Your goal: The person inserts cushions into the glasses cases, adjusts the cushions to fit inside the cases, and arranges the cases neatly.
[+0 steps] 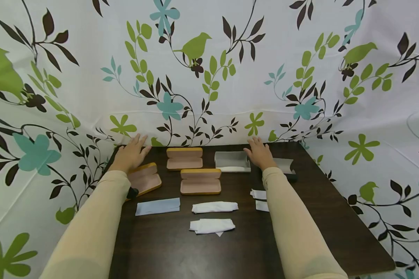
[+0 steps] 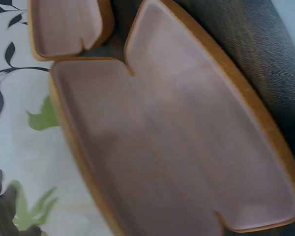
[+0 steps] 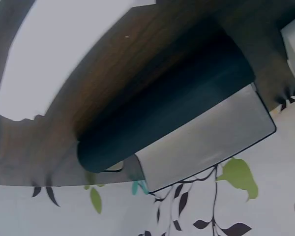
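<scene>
My left hand reaches over the table's far left corner with its fingers straight and spread. Below it lies an opened orange glasses case with pink lining, which fills much of the left wrist view. My right hand, fingers also extended, is at the far edge between an opened grey-lined case and a dark case. In the right wrist view, the dark case shows its dark shell and grey lining. Neither hand holds anything. Whether they touch the tabletop cannot be told.
Two more opened orange cases stand between my arms. Nearer lie a folded light blue cloth and folded white cloths. Further white cloths are partly behind my right sleeve. A patterned curtain borders the dark table.
</scene>
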Demonstrator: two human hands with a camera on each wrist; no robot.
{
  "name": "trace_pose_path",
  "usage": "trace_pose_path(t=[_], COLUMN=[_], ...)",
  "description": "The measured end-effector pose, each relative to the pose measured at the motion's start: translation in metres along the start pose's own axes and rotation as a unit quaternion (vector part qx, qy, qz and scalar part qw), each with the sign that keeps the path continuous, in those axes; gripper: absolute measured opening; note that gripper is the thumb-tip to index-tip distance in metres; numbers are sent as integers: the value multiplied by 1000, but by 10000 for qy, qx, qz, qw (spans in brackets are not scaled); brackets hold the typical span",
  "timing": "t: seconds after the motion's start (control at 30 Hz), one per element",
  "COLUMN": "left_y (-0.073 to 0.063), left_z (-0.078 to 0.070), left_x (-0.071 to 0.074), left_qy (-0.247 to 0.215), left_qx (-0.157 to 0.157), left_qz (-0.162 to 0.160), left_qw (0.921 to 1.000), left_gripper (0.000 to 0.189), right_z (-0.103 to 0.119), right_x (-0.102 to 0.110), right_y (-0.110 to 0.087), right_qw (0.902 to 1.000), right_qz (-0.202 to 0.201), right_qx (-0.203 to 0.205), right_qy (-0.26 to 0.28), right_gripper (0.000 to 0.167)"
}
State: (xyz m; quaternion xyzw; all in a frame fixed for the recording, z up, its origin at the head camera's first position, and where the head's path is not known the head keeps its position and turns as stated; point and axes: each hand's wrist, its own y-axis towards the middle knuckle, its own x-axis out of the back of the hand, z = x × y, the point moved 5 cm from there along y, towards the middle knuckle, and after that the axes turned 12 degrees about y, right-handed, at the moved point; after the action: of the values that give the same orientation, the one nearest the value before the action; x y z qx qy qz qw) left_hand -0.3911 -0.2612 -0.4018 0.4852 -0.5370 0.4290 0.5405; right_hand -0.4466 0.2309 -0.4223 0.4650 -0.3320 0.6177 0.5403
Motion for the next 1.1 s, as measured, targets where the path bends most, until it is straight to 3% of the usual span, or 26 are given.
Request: trace_pose_path(t=[0.33, 0.53, 0.8, 1.1], left_y=[-7, -9, -15, -19], left_z=[-15, -22, -23, -29], left_x=[19, 15, 7, 3], left_qy=[-208, -561, -1143, -1174], left_qx=[-74, 6, 85, 29], left_qz=[-193, -185, -576, -1008], left_qw=[9996, 9983, 9917, 9879], left_gripper=[76, 75, 74, 38], right_z=[16, 26, 36, 38], right_x=[12, 13, 6, -4], right_y=[-8, -16, -26, -41], right_qw=[9978, 9957, 9887, 9841], right_qz=[-381, -488, -572, -589], right_qx=[276, 367, 567, 517], right_qy=[468, 700, 1267, 1597], right_gripper=[51, 46, 44, 39])
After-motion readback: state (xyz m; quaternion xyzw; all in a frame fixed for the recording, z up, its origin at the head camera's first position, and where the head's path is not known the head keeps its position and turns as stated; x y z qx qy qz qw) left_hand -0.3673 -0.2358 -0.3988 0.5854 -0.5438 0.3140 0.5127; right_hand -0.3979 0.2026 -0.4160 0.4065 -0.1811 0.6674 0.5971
